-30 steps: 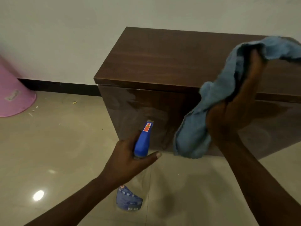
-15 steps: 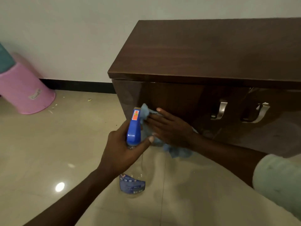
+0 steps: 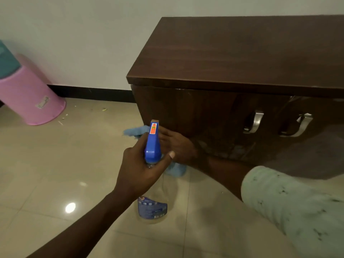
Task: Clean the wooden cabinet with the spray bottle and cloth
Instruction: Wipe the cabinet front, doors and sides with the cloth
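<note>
The right hand (image 3: 175, 144) presses the blue cloth (image 3: 135, 131) flat against the wooden cabinet (image 3: 232, 62) front at its lower left corner, the left hand (image 3: 141, 170) grips the spray bottle (image 3: 153, 146), and wiping seems only partly done.

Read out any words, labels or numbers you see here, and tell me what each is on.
No text here can be read.
Spray bottle head sticker: orange, marks too blurred.
Bottle's lower blue label: print too small.
Pink bin sticker: too blurred.
Cabinet: no text.
</note>
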Tool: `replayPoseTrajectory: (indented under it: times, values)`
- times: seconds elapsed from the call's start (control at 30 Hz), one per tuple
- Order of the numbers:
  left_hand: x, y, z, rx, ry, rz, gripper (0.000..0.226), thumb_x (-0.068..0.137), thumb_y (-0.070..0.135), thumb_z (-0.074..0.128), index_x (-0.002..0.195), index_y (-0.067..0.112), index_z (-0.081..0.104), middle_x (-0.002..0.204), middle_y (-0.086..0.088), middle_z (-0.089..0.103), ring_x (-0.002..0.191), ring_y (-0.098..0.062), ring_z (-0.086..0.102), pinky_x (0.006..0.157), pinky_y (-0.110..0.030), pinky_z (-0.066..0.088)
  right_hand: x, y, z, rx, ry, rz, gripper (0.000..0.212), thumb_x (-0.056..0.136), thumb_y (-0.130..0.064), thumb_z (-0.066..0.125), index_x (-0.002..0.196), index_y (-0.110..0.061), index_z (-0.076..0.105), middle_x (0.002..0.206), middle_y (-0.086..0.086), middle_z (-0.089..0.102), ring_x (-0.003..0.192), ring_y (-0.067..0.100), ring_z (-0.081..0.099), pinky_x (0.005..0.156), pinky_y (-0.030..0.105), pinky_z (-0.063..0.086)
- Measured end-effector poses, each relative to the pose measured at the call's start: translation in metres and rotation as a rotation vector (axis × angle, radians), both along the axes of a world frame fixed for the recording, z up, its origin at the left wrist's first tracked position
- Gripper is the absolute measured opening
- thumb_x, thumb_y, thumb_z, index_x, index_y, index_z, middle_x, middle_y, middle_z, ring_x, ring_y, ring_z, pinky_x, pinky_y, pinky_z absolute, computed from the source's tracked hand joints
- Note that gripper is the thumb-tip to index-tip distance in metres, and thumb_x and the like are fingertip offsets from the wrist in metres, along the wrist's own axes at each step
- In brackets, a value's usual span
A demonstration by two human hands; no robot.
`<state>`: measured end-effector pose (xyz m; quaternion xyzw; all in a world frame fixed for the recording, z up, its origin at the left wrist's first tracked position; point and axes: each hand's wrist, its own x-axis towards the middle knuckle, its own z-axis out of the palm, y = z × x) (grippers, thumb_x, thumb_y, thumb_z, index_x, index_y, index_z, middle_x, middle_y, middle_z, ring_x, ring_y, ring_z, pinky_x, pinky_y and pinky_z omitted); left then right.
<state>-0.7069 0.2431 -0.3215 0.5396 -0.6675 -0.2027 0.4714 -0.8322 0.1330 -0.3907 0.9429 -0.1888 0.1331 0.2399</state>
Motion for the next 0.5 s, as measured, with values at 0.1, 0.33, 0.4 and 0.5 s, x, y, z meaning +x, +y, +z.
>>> replayPoseTrajectory:
  times: [0.1,0.33,0.4,0.5]
  values:
    - [-0.009,-0.007,-0.008,0.019,-0.025,-0.038,0.040,0.076,0.045,0.064,0.099,0.014,0.054,0.070,0.015,0.056,0.063,0.000,0.057,0.062,-0.004,0.041,-0.034,-0.009,-0.029,-0.037,0.372,0.017,0.042,0.097,-0.021,0.042,0.136,-0.004,0.044,0.140,0.014,0.052,0.135,0.027,0.043,0.122,0.038,-0.002]
    - [-0.013,-0.015,-0.005,0.032,0.005,-0.029,0.024,0.077,0.041,0.068,0.087,0.035,0.048,0.059,0.016,0.055,0.058,0.002,0.058,0.057,-0.003,0.041,-0.110,-0.010,-0.004,-0.095,0.264,-0.058,0.042,0.099,-0.020,0.029,0.126,-0.006,0.058,0.136,0.005,0.057,0.134,0.021,0.039,0.122,0.040,-0.003]
    - [-0.009,-0.014,-0.010,0.050,-0.003,-0.009,0.025,0.077,0.041,0.070,0.088,0.033,0.049,0.060,0.013,0.057,0.059,-0.002,0.059,0.058,-0.004,0.042,-0.132,-0.014,-0.004,-0.101,0.381,-0.081,0.037,0.102,-0.019,0.032,0.127,-0.007,0.057,0.134,0.005,0.058,0.132,0.021,0.037,0.121,0.040,-0.001]
    - [-0.010,-0.016,-0.017,0.060,-0.048,-0.004,0.037,0.075,0.052,0.063,0.092,0.021,0.052,0.065,0.008,0.056,0.064,-0.012,0.057,0.059,-0.007,0.043,-0.176,-0.004,-0.018,-0.052,0.518,-0.021,0.028,0.087,-0.022,0.060,0.109,-0.008,0.070,0.119,0.005,0.069,0.125,0.022,0.052,0.121,0.040,-0.001]
